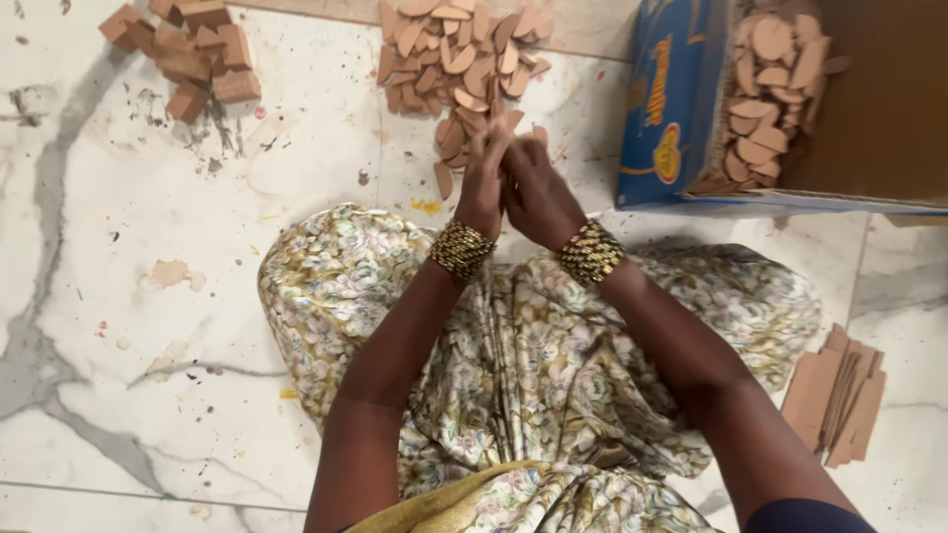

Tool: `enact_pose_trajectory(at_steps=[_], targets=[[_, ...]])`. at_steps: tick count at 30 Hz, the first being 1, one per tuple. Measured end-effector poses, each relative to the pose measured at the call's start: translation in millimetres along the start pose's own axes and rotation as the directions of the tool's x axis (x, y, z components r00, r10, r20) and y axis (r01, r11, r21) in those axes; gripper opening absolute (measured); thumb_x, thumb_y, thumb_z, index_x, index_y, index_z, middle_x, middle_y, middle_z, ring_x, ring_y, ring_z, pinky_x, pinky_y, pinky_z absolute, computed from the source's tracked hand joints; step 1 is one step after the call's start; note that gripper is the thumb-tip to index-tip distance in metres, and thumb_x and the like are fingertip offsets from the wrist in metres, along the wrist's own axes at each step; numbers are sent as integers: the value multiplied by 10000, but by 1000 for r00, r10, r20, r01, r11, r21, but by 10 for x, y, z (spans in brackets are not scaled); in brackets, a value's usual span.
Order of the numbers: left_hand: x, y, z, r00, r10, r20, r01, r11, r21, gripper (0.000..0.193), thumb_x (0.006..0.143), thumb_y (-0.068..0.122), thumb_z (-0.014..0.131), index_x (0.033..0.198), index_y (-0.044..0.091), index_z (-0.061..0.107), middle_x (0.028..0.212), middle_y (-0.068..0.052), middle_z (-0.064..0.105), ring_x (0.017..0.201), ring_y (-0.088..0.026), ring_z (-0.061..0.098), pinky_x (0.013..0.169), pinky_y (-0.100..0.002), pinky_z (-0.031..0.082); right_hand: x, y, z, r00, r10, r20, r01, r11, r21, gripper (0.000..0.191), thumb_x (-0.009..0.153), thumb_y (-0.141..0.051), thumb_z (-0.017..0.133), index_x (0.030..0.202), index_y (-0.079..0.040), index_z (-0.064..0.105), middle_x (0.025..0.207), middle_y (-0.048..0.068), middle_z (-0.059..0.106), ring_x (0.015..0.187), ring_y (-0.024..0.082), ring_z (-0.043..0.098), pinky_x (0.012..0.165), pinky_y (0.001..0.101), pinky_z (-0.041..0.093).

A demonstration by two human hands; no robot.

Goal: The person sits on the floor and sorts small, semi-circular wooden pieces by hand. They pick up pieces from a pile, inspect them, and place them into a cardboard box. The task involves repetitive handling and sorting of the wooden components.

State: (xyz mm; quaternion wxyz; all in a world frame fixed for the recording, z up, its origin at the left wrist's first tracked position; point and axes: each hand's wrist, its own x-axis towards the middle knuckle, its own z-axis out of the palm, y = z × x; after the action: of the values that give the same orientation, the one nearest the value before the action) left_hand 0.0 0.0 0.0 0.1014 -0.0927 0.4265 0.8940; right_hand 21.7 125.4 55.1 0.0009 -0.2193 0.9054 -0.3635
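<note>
A: What are the hands doing?

B: The left hand (481,188) and right hand (533,192) are pressed together just above the lap, both closed around a thin tan cardboard piece (491,133) that sticks up between the fingers. It is blurred, so I cannot tell its exact shape.

A: Why so close to that heap?

B: The pile of rounded cardboard cutouts (459,54) lies on the marble floor (148,296) directly ahead, near the hands, so a piece is within easy reach.

A: And the box?

B: The blue carton (671,99) lies on its side to the right, its open mouth showing more cutouts (775,89) inside.

A: Anything else sorted?

B: Small cardboard blocks (188,49) sit far left, well apart; flat cardboard strips (834,395) are stacked by the right knee. Each shape seems kept in its own group.
</note>
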Motion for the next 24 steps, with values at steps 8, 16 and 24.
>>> enact_pose_trajectory(at_steps=[8,16,24], targets=[[629,341,2258,824,335,458,-433,892,128,449,1111,380,594,1359,6,582,1241,-207,658,1117,-297,627,927,-372,602,121,-518,-1860,765,-290,-575,91,933,-349,451,1013,-31,631,1400,126,461,1354,331,487,1054,350,689,785,413,592],[1146,97,2609,500,558,662,-829,88,552,516,1125,427,341,1511,108,467,1378,-188,629,1272,-339,649,1053,-402,561,-44,602,-2587,567,-207,-797,-171,917,-359,150,1143,-47,593,1283,-19,641,1101,132,709,1007,201,702,838,308,575],[392,625,1532,895,268,357,-390,860,330,584,1104,519,411,1466,74,520,1434,-179,638,1301,-274,669,1071,-414,596,-103,433,-2583,568,-100,-817,313,944,102,106,1173,-3,646,1249,54,691,1043,132,723,760,169,670,620,306,521]])
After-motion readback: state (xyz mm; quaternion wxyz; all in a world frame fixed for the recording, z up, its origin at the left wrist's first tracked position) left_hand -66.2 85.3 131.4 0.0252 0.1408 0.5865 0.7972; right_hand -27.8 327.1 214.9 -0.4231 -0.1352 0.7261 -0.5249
